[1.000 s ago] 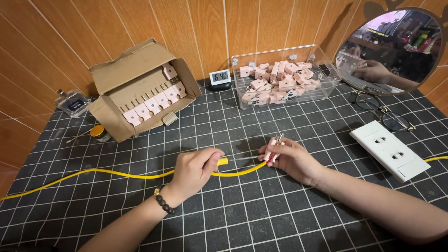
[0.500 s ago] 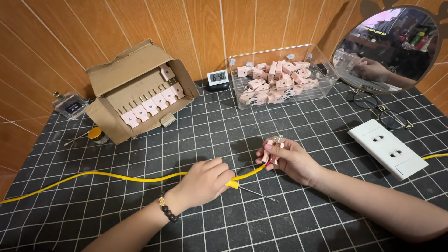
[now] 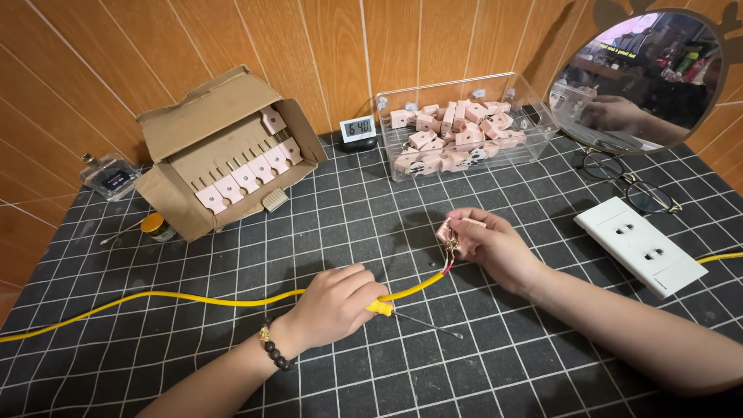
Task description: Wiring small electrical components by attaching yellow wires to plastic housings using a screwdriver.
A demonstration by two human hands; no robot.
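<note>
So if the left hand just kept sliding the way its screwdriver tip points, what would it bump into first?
Probably the right forearm. The left hand holds a yellow screwdriver aimed right and slightly toward the person; only bare mat lies between, though depth is unclear.

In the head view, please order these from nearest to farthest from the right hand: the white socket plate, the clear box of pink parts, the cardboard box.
From the right hand:
1. White socket plate, just to its right.
2. Clear box of pink parts, behind it by the wall.
3. Cardboard box, far left at the back.
</note>
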